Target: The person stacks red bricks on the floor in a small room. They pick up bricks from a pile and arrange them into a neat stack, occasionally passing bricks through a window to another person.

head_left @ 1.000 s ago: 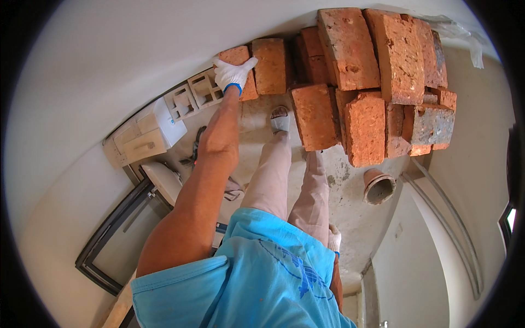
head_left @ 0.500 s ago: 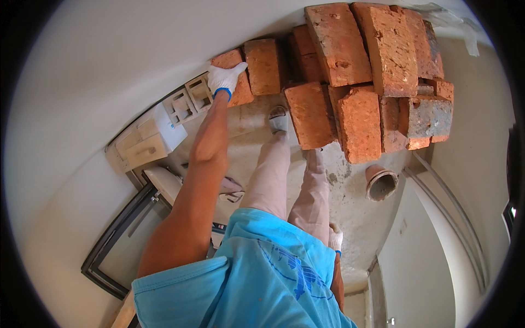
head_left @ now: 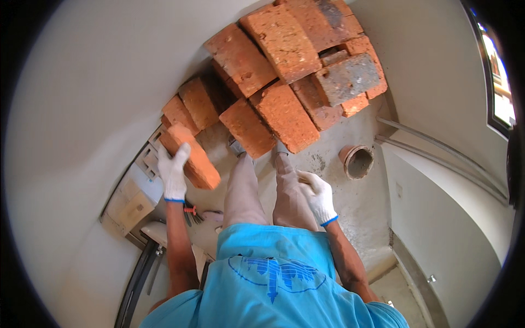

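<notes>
My left hand [head_left: 172, 174], in a white glove with a blue cuff, grips an orange-red brick [head_left: 198, 164] and holds it tilted in the air, with the thumb over its near side. In front of my right thigh, my right hand [head_left: 318, 197] wears the same kind of glove. Its fingers are loosely bent and apart, with nothing visible in them. Ahead of me rises a rough stack of red bricks [head_left: 284, 41], some lying across others. One grey-faced brick [head_left: 350, 79] sits on its right side. Lower bricks [head_left: 199, 103] stand at the stack's left end.
A round clay-coloured pot [head_left: 356, 162] stands on the concrete floor [head_left: 342, 213] to my right. Hollow vent blocks [head_left: 147, 159] and a pale box [head_left: 128, 205] line the left wall. A red-handled tool [head_left: 190, 210] lies near my left forearm. Pipes [head_left: 448, 156] run along the right wall.
My left hand has lifted a brick from the stack's left end and drawn it toward me. My right hand has come up in front of my thigh. The view has turned to the right.
</notes>
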Available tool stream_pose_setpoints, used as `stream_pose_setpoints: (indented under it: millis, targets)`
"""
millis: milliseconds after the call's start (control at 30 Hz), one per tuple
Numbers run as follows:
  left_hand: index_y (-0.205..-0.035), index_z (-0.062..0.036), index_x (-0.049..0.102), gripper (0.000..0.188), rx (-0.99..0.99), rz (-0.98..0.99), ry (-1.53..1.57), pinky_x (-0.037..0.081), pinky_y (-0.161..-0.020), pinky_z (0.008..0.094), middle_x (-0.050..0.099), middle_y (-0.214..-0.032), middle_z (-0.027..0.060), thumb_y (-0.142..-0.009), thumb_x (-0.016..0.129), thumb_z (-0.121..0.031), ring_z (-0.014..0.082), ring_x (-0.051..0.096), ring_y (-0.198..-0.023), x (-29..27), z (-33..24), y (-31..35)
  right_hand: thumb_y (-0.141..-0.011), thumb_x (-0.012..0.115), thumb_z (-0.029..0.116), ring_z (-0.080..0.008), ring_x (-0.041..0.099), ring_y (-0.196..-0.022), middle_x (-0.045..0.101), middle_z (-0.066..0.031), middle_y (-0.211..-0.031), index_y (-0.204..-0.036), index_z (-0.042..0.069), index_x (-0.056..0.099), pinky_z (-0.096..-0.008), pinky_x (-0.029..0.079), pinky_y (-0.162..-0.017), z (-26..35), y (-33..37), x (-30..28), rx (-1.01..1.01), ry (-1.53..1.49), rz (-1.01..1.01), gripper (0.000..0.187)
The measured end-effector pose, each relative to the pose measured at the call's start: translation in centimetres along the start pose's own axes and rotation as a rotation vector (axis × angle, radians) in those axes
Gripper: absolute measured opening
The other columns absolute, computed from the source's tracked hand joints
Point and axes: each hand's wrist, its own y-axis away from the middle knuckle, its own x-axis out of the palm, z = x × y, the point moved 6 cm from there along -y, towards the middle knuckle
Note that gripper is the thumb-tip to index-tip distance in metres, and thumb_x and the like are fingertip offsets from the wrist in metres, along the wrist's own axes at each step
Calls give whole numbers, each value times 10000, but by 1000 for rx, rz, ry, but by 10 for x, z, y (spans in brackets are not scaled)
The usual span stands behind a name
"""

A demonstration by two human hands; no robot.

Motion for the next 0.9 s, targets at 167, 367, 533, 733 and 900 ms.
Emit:
stream_pose_setpoints:
  millis: [167, 367, 533, 733, 900]
  targets:
    - [-1456, 22, 500, 660, 81, 290, 121, 524, -1067, 383, 641, -1341, 133, -888, 810, -109, 214, 639, -1195, 99, -67, 59, -932, 764, 237, -308, 620, -1327, 592, -208, -1473, -1626, 72, 398, -424, 506, -1108, 106, -15, 32, -236, -275, 296, 802]
    - [-1380, 45, 504, 823, 85, 353, -20, 586, -960, 388, 694, -1261, 189, -771, 946, -287, 266, 709, -1121, 211, -96, 97, -742, 933, 344, -306, 641, -1293, 610, -224, -1429, -1632, 93, 308, -409, 518, -1084, 109, -3, -11, -136, -332, -98, 1116]
    - [-1507, 63, 464, 908, 206, 653, -96, 554, -1026, 381, 666, -1346, 218, -824, 936, -304, 252, 657, -1251, 267, -111, 104, -739, 862, 233, -197, 677, -1089, 700, -125, -1228, -1382, -8, 569, -352, 554, -954, 82, -8, -86, -110, -555, -222, 747]
    - [-1499, -25, 539, 968, 1130, 329, -879, 361, -1218, 537, 563, -1488, 204, -725, 942, -442, 435, 456, -1449, 290, -192, 33, -722, 782, 130, -192, 655, -1133, 667, -105, -1271, -1402, -37, 556, -346, 543, -991, 39, 11, -139, -56, -896, -275, 736]
    - [-1553, -105, 492, 904, 1206, 591, -1467, 237, -1269, 607, 470, -1563, 169, -819, 829, -513, 427, 347, -1513, 331, -173, -25, -708, 754, 159, -194, 659, -1113, 668, -107, -1265, -1388, -43, 561, -361, 552, -985, 2, 34, -141, 4, -929, -230, 735]
